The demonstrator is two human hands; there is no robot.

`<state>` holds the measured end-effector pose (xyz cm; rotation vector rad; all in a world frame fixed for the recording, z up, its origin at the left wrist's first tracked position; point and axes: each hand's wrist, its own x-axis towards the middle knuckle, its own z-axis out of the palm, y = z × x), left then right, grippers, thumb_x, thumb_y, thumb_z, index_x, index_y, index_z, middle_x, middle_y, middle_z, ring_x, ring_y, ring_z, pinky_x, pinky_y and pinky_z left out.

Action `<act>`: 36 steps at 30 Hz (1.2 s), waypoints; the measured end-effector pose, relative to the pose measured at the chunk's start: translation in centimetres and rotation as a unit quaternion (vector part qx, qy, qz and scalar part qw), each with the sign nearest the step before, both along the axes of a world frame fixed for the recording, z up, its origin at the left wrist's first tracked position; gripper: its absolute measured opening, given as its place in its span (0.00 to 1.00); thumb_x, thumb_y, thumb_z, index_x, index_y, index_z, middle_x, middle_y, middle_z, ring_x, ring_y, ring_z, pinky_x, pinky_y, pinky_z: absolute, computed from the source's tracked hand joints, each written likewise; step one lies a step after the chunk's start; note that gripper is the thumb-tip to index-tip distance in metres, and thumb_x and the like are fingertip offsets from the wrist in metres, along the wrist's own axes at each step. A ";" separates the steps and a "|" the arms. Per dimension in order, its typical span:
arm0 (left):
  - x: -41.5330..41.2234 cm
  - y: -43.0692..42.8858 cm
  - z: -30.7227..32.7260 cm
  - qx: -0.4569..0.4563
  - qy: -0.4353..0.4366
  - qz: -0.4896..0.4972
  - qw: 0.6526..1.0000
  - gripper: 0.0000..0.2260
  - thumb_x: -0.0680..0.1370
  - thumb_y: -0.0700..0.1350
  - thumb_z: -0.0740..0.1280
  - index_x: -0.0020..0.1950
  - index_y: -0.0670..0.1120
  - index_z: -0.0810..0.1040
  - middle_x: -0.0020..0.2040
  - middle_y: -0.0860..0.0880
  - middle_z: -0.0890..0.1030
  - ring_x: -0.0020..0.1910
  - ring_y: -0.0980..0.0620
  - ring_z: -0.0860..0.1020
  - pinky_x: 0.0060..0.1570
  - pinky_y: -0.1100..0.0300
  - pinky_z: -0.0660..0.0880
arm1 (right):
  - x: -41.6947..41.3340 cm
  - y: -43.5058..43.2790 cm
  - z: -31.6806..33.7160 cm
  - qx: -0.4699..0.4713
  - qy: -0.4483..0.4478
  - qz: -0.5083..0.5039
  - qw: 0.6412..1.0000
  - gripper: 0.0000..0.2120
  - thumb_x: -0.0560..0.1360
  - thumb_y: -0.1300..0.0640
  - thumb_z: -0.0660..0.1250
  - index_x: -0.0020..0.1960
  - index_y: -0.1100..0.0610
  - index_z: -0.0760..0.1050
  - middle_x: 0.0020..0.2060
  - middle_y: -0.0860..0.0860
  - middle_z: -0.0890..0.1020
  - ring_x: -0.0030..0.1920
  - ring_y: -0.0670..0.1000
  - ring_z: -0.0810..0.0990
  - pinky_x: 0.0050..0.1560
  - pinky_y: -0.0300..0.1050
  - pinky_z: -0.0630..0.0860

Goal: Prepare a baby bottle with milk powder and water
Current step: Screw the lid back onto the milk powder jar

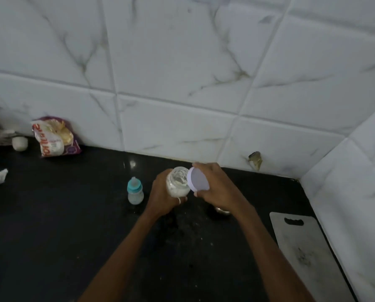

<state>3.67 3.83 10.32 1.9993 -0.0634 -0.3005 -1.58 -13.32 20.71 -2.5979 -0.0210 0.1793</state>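
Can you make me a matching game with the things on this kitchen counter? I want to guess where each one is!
Things:
1. jar
2. lid
3. baby bottle
4. cutting board

Places:
A. standing on the counter, left of the hands
B. in the left hand
C. lying flat by the right wall
D. in the right hand

Pairs: 1-B, 2-D, 3-A, 4-C

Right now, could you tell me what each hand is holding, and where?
Left hand grips the powder jar around its body; right hand holds the lid by its rim.
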 end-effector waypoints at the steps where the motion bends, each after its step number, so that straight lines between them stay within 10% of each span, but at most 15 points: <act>1: -0.1 0.2 0.7 -0.003 0.076 -0.002 0.997 0.22 0.66 0.32 0.75 0.60 0.42 0.84 0.54 0.51 0.84 0.53 0.54 0.80 0.46 0.55 0.73 | 0.6 0.4 1.6 -0.007 -0.001 0.021 1.000 0.41 0.74 0.60 0.76 0.81 0.47 0.61 0.74 0.52 0.64 0.72 0.54 0.69 0.64 0.41 0.68; 3: 2.2 -1.7 5.7 0.046 0.192 0.035 0.980 0.16 0.65 0.29 0.67 0.47 0.43 0.87 0.39 0.48 0.85 0.39 0.49 0.80 0.39 0.53 0.68 | 1.7 1.2 4.1 -0.021 0.004 0.064 0.998 0.40 0.73 0.62 0.76 0.80 0.47 0.63 0.74 0.52 0.65 0.71 0.53 0.69 0.64 0.43 0.70; 5: 1.9 -0.3 5.3 0.134 0.123 -0.024 0.983 0.10 0.71 0.33 0.73 0.50 0.42 0.85 0.41 0.47 0.84 0.37 0.47 0.76 0.45 0.51 0.69 | 2.5 1.9 5.8 -0.044 0.015 0.107 0.993 0.39 0.72 0.65 0.75 0.79 0.49 0.65 0.72 0.52 0.68 0.70 0.53 0.69 0.64 0.44 0.71; 8: 1.0 1.2 5.2 0.003 -0.055 -0.072 0.996 0.44 0.55 0.57 0.85 0.68 0.50 0.73 0.59 0.54 0.78 0.53 0.62 0.76 0.58 0.68 0.73 | 3.1 2.4 7.4 -0.072 0.018 0.145 0.987 0.38 0.71 0.69 0.75 0.77 0.51 0.68 0.71 0.52 0.71 0.71 0.53 0.70 0.67 0.47 0.71; 10: 1.1 2.6 4.7 -0.066 -0.109 -0.125 0.984 0.44 0.51 0.65 0.77 0.66 0.60 0.69 0.59 0.60 0.77 0.57 0.66 0.76 0.59 0.70 0.73 | 3.3 2.4 8.1 -0.085 0.013 0.154 0.984 0.38 0.70 0.70 0.74 0.76 0.50 0.70 0.71 0.51 0.72 0.71 0.52 0.70 0.69 0.49 0.71; 17: 0.8 2.0 6.7 -0.054 0.001 -0.134 0.990 0.31 0.59 0.55 0.83 0.60 0.63 0.77 0.59 0.57 0.83 0.56 0.64 0.80 0.60 0.70 0.73 | 3.3 2.3 9.3 -0.113 0.005 0.160 0.981 0.38 0.69 0.69 0.75 0.75 0.47 0.71 0.72 0.47 0.73 0.71 0.49 0.70 0.64 0.40 0.67; 20: 3.1 -1.3 10.1 0.051 0.233 0.123 0.963 0.13 0.79 0.49 0.73 0.63 0.49 0.83 0.58 0.52 0.85 0.62 0.52 0.80 0.72 0.55 0.69 | 3.1 2.1 9.8 -0.114 -0.006 0.144 0.983 0.38 0.69 0.64 0.78 0.74 0.46 0.71 0.70 0.49 0.74 0.69 0.51 0.72 0.67 0.48 0.72; 23: 0.3 1.8 6.7 -0.019 -0.054 -0.034 0.998 0.35 0.67 0.54 0.83 0.70 0.48 0.75 0.63 0.49 0.80 0.63 0.51 0.77 0.66 0.56 0.74 | 2.6 2.1 10.3 -0.124 -0.012 0.100 0.987 0.37 0.70 0.53 0.79 0.75 0.46 0.68 0.65 0.50 0.75 0.65 0.52 0.73 0.63 0.51 0.73; 26: -0.6 0.7 7.1 -0.024 -0.180 -0.052 0.982 0.49 0.53 0.69 0.72 0.73 0.56 0.68 0.69 0.50 0.75 0.67 0.51 0.75 0.66 0.54 0.75 | 2.3 2.4 10.2 -0.143 -0.015 0.045 0.989 0.34 0.73 0.40 0.74 0.74 0.48 0.68 0.63 0.52 0.78 0.62 0.54 0.75 0.56 0.50 0.74; 32: 0.3 1.6 8.6 -0.066 -0.126 -0.095 0.985 0.42 0.53 0.65 0.75 0.65 0.69 0.64 0.66 0.52 0.78 0.58 0.63 0.77 0.61 0.63 0.76 | 2.4 1.7 9.8 -0.132 -0.022 0.049 0.990 0.40 0.72 0.34 0.72 0.78 0.46 0.63 0.73 0.50 0.72 0.70 0.55 0.73 0.61 0.50 0.72; 36: -0.3 1.0 10.4 -0.006 0.013 -0.080 0.997 0.25 0.71 0.44 0.80 0.65 0.42 0.77 0.64 0.38 0.79 0.65 0.55 0.77 0.74 0.52 0.68 | 2.7 1.5 11.0 -0.177 0.004 0.192 0.965 0.44 0.71 0.55 0.78 0.80 0.39 0.61 0.81 0.48 0.60 0.78 0.53 0.62 0.74 0.52 0.66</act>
